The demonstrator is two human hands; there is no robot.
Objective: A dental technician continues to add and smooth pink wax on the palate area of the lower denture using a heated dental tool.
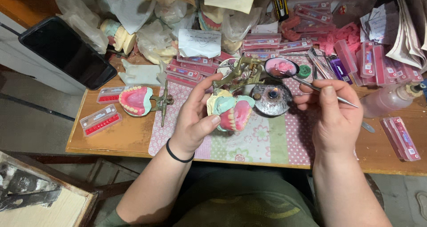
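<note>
**Denture set-up in hand over a crowded bench**

Cluttered with bags, paper slips and flat pink boxes, a wooden bench is carrying everything in view, with a patchwork floral mat lying across its middle. At the far left a dark phone is lying on a pale ledge beside the bench. Next along, two small trays of red-backed teeth are resting on the wood, and just beside them a second denture model on a metal articulator is lying on its side, partly on the mat.

The left hand, a black band around its wrist, is curling around a brass articulator with a pink-and-white denture model, thumb pressing the front of the cast and fingers wrapping behind; it is being held above the mat, near the bench's centre. Right of it a small round burner is sitting on the mat with a tiny flame showing, and a spoon-like dish of pink wax is lying behind it.

The right hand is pinching a slim metal instrument between thumb and fingers, its tip pointing toward the burner. Farther right, a clear bottle and more pink boxes are lying on the wood.
</note>
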